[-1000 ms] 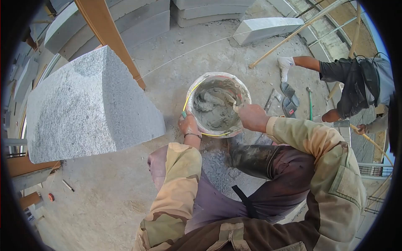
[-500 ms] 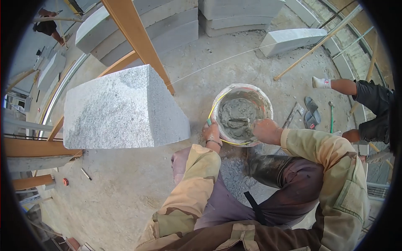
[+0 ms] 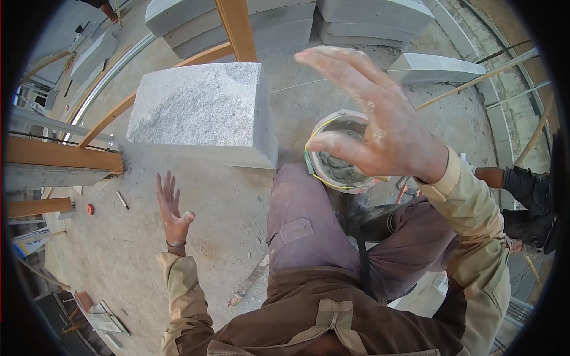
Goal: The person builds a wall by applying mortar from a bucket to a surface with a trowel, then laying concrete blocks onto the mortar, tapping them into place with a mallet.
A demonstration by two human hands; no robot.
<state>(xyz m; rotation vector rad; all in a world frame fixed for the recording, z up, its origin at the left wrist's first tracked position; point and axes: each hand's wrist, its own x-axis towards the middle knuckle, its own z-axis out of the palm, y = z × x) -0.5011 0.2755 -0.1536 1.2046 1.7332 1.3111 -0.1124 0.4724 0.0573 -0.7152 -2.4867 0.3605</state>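
Observation:
My left hand is raised over the floor at the left, fingers apart, holding nothing; it is nearest to the large pale block, which stands above it in the view. High in front of the bucket is my right hand, empty, with its thumb spread from the fingers. It hides part of the bucket's rim and inside. Grey wet mortar lies in the bucket, which has a yellow handle. A wooden tool handle shows at the bucket's lower right edge.
Stacked blocks stand behind, with one single block at the right. A wooden post rises behind the large block. Another person's legs are at the right edge. A red tape measure lies on the floor at left.
Both hands have left the bucket: my left moved left and down, my right rose above it. Both opened. The view has shifted, and the tool handle rests at the bucket's edge.

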